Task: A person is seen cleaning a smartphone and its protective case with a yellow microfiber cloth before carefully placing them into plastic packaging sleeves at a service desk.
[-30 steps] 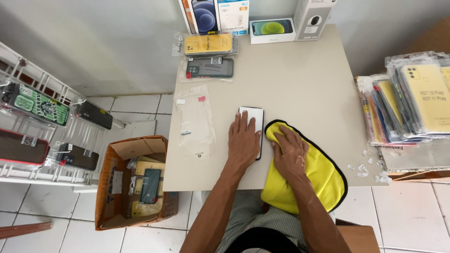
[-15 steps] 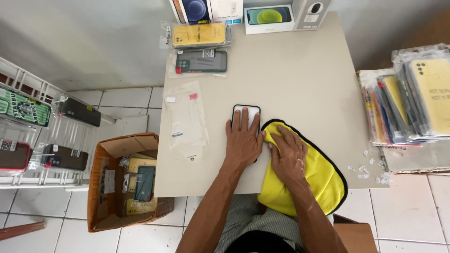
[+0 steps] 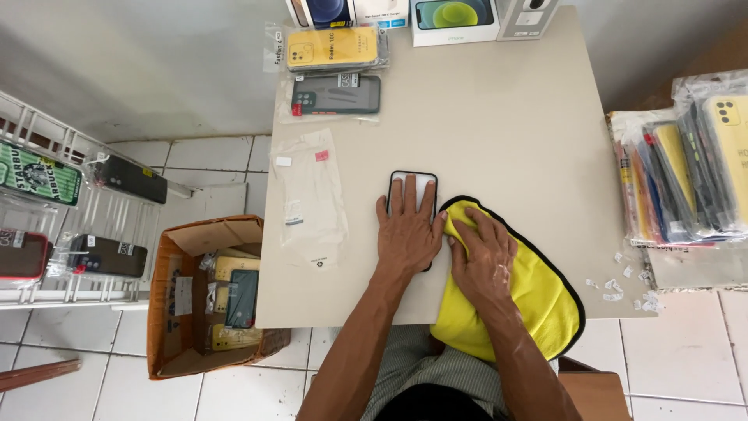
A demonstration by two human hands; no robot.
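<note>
Both hands lie palm down near the front edge of the table (image 3: 499, 117), forearms reaching in from below, side by side and almost touching. One left hand (image 3: 407, 230) is spread flat with its fingers pointing away, pressing on a phone (image 3: 413, 181), while the right hand (image 3: 483, 253) rests on a yellow cloth (image 3: 538, 300) with its fingers bent and bunching the fabric at the corner just beside the phone. Going by size, the single beige table carries everything; the one cloth is bright yellow with a dark bound edge and hangs partly over the table's front edge. Next comes one clear plastic sleeve (image 3: 308, 195), lying flat to the left of the left hand. Two packaged phone cases sit at the far left corner, a yellow case (image 3: 321, 48) and a dark grey case (image 3: 335, 95) just in front of it. The one phone is smallest: a slim rectangle with a black rim and a pale face, lying lengthwise on the table, its near half hidden under the left palm, only the far end showing past the fingertips.
</note>
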